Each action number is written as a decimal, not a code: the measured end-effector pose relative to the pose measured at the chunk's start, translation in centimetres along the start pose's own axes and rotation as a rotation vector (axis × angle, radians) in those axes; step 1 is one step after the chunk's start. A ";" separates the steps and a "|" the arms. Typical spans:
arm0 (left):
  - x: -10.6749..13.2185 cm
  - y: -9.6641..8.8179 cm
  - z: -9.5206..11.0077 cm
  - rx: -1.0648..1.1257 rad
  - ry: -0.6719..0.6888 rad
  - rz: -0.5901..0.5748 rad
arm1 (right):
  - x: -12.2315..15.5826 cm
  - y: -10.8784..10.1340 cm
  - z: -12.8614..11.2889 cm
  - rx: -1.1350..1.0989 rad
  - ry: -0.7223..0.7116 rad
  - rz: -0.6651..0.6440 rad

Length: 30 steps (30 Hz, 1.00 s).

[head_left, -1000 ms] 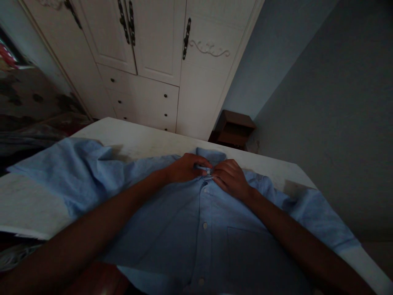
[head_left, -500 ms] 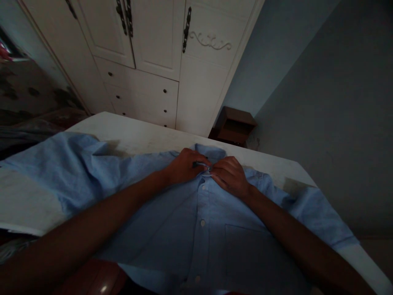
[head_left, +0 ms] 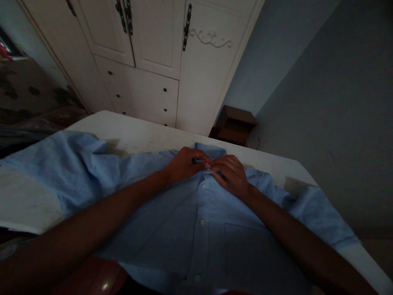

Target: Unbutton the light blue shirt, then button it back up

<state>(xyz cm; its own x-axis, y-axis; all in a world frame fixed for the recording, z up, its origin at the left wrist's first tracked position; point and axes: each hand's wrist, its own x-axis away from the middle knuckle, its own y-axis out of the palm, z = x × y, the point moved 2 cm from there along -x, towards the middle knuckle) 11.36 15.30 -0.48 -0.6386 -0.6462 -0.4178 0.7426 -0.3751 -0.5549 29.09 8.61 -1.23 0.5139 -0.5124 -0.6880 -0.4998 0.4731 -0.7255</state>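
Note:
A light blue short-sleeved shirt (head_left: 172, 221) lies front up on a white table (head_left: 129, 135), collar at the far edge. My left hand (head_left: 184, 164) pinches the left side of the collar front at the top button. My right hand (head_left: 230, 174) pinches the other side, fingertips meeting the left hand's over the button. Both hands are closed on the fabric. Several white buttons run down the placket towards me, and a chest pocket (head_left: 248, 246) sits under my right forearm.
A white wardrobe with drawers and dark handles (head_left: 159, 61) stands behind the table. A small brown wooden stand (head_left: 235, 125) sits by the blue-grey wall. Patterned fabric (head_left: 37, 94) lies at the far left. A reddish rounded seat edge (head_left: 101, 278) shows below the table.
The hands stay at the collar button; the fingers have shifted slightly and closed in over it. The view has tilted a little.

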 end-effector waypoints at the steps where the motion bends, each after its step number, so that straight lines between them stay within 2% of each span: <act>1: 0.0 0.0 0.1 0.015 -0.007 0.005 | 0.0 0.0 0.0 -0.005 -0.003 0.005; 8: 0.3 0.3 0.6 0.038 -0.064 0.045 | 0.0 0.0 0.1 -0.036 0.033 0.045; 15: 0.4 0.5 0.8 -0.077 -0.011 0.037 | 0.1 0.1 0.3 -0.017 0.080 0.034; 23: 0.7 1.0 0.9 -0.105 -0.107 0.145 | 0.0 0.3 0.2 -0.008 0.106 0.075; 30: 0.4 0.9 0.8 -0.049 -0.071 0.092 | -0.1 0.3 0.0 -0.068 0.195 0.079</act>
<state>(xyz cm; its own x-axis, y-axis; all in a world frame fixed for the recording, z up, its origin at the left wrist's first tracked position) 11.92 14.13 -0.59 -0.5510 -0.7223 -0.4180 0.7856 -0.2799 -0.5518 28.89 8.81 -1.41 0.3302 -0.6074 -0.7225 -0.5822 0.4715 -0.6624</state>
